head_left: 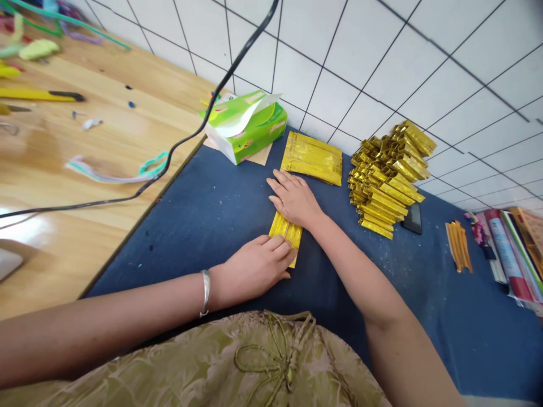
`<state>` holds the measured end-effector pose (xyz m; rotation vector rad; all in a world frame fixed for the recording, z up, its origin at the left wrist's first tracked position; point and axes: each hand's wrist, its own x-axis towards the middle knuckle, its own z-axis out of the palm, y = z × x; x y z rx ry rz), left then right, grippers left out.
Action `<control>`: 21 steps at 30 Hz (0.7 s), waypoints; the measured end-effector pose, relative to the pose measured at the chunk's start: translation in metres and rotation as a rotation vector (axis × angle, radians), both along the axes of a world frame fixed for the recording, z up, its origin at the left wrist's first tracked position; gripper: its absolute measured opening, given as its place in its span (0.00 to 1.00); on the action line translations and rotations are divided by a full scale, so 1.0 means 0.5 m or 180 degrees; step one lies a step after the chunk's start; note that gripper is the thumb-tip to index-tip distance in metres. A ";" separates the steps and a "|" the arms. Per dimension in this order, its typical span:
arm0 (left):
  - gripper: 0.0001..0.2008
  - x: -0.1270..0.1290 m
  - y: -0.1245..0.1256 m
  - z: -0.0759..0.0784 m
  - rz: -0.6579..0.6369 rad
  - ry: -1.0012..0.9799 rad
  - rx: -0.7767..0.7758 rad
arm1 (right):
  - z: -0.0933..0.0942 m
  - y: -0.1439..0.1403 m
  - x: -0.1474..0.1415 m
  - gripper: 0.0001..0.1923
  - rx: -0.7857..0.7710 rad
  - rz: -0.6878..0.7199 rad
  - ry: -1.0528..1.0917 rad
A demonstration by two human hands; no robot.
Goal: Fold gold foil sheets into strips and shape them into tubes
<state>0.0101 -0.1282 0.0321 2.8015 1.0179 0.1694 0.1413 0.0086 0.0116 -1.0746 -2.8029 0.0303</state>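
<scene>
A folded strip of gold foil paper (287, 230) lies on the blue cloth (212, 209) in front of me. My left hand (254, 265) lies flat on the strip's near end, fingers pressed down on it. My right hand (293, 198) presses flat on its far end. A flat stack of gold foil sheets (313, 158) rests just beyond my right hand. To the right of it rises a pile of folded gold pieces (388, 178).
A green tissue box (246, 127) stands at the cloth's far left corner. A black cable (190, 135) crosses the wooden table (63, 169). A black phone (412, 218), a bundle of gold sticks (459, 246) and coloured packets (511, 251) lie at right.
</scene>
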 end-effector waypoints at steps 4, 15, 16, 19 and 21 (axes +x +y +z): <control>0.22 -0.008 0.001 0.005 -0.0007 0.0052 0.0072 | 0.012 0.007 -0.004 0.22 0.0191 0.0022 0.0150; 0.20 -0.016 0.005 -0.006 -0.0054 -0.0181 0.0020 | 0.024 -0.158 0.110 0.16 -0.0360 -0.0255 0.0664; 0.18 -0.020 0.010 -0.007 -0.0071 -0.0242 -0.0030 | 0.020 -0.170 0.116 0.17 -0.0442 -0.0270 0.0653; 0.15 -0.037 0.027 -0.008 0.0054 -0.0453 -0.0300 | 0.009 -0.187 0.123 0.20 -0.0581 -0.0305 0.0613; 0.16 -0.049 0.039 -0.010 0.0261 -0.0603 -0.0488 | 0.006 -0.189 0.123 0.22 -0.0611 -0.0324 0.0601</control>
